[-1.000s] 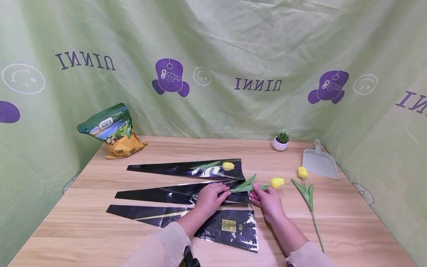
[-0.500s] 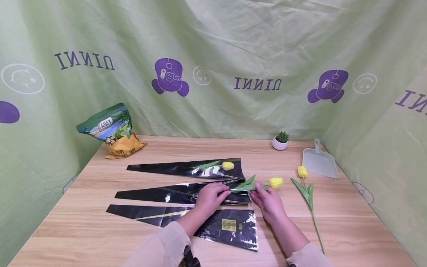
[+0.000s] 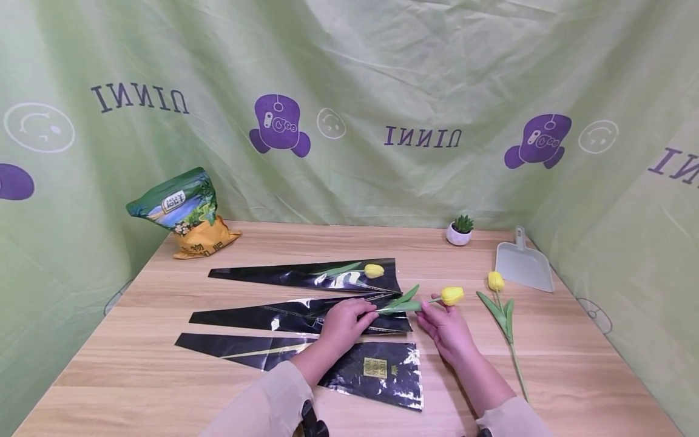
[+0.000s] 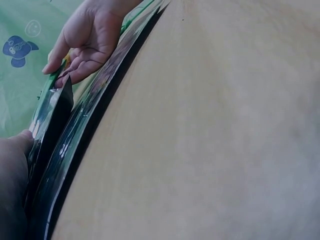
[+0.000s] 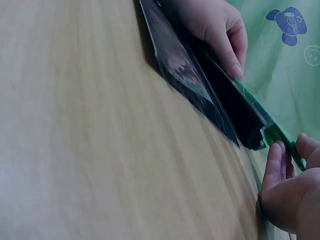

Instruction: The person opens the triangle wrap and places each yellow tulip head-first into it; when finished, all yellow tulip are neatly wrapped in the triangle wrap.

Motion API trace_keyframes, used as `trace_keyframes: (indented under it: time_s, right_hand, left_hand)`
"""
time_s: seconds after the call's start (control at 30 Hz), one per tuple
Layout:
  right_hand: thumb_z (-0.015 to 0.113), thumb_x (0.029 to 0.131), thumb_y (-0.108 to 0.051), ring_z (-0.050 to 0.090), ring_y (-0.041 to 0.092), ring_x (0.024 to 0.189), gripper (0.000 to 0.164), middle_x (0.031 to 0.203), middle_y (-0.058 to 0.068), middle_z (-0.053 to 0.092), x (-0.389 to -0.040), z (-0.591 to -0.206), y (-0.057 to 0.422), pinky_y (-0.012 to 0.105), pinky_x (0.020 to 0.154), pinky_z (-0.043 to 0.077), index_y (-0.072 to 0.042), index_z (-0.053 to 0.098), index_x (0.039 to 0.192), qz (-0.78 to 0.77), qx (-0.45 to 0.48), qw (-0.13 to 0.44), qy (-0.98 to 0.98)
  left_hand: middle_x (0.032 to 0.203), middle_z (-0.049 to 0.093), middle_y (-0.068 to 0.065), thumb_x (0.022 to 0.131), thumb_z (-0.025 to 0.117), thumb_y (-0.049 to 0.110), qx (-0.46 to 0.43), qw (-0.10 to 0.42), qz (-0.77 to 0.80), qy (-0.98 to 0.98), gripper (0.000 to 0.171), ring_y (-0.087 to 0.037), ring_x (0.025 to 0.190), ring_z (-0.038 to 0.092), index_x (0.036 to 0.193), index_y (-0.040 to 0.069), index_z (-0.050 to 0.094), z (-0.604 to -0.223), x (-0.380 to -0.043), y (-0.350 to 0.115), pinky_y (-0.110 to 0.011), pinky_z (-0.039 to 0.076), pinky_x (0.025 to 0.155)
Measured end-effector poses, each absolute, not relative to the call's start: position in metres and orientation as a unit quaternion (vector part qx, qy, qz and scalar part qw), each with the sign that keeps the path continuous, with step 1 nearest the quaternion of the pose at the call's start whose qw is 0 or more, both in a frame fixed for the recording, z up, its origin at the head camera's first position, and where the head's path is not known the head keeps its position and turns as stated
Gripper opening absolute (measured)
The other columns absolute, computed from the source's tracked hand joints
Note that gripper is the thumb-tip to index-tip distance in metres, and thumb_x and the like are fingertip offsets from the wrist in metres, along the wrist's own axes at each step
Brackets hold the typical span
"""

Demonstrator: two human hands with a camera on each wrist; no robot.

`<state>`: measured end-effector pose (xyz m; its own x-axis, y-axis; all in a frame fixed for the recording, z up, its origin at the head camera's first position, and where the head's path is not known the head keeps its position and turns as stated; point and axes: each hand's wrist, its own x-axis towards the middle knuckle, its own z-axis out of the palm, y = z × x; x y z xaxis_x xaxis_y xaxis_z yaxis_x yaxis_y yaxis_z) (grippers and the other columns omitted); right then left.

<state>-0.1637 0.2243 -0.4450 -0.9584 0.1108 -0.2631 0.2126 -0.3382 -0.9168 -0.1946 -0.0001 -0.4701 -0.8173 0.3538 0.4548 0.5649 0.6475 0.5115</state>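
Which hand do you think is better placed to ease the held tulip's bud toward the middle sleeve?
Probably the right hand: it holds the tulip near the bud, by the open end of the middle sleeve. The left hand grips that sleeve.

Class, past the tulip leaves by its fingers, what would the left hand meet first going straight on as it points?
Probably the right hand, across the tulip leaves from the left hand in the head view, though their relative height is hard to judge.

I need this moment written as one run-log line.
left hand: grips middle black flower sleeve; right hand: pinches yellow tulip; bloom: outside sleeve
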Motion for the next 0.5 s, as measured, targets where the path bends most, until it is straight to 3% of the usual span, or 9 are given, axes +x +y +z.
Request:
trace_keyframes:
  time_s: [0.27,0.5]
  right_hand:
    - [0.056,0.095,0.001,0.068,0.004,0.083,0.040,0.088,-0.008,0.066,-0.165,-0.441,0.239,0.020,0.086,0.056,-0.010,0.035,0.126,-0.789,0.135,0.043,0.598]
    - [0.059,0.093,0.002,0.069,0.003,0.081,0.038,0.086,-0.010,0.065,-0.167,-0.439,0.256,0.019,0.084,0.057,-0.009,0.035,0.122,-0.775,0.121,0.055,0.618]
  left_hand:
    - [0.105,0.076,-0.001,0.090,0.070,0.026,-0.257,0.155,-0.329,-0.896,0.018,-0.019,0.105,0.069,0.101,0.015,0.078,-0.469,-0.194,0.000,-0.036,0.054,0.093]
    - [0.106,0.076,-0.002,0.090,0.070,0.026,-0.258,0.155,-0.330,-0.895,0.018,-0.019,0.105,0.069,0.102,0.015,0.078,-0.469,-0.194,0.000,-0.036,0.054,0.093]
